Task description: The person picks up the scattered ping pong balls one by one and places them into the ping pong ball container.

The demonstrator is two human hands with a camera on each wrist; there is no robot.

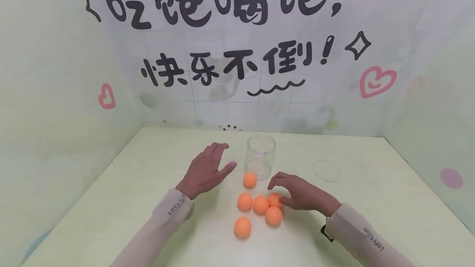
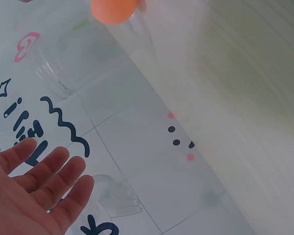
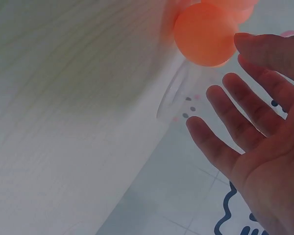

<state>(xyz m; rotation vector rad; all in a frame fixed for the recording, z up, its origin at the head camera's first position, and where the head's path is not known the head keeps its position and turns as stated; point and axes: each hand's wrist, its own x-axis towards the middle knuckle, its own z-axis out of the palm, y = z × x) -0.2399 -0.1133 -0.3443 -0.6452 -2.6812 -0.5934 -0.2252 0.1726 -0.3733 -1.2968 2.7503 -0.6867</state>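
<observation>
Several orange ping-pong balls lie on the table; one ball (image 1: 250, 180) is by the base of a clear open-topped jar (image 1: 261, 158), and another ball (image 1: 243, 228) lies nearest me. To the left of the jar, my left hand (image 1: 205, 172) hovers with its fingers spread and nothing in it. My right hand (image 1: 302, 190) is at the right side of the clustered balls, its thumb overlapping one ball (image 1: 275, 199) in the head view. In the right wrist view its fingers (image 3: 230, 120) are loosely extended, the thumb tip right at a ball (image 3: 206, 34).
A thin clear round disc or lid (image 1: 326, 171) lies on the table, right of the jar. The pale wooden table (image 1: 100, 201) is bounded by a back wall (image 1: 222, 112) with large black lettering and by side walls.
</observation>
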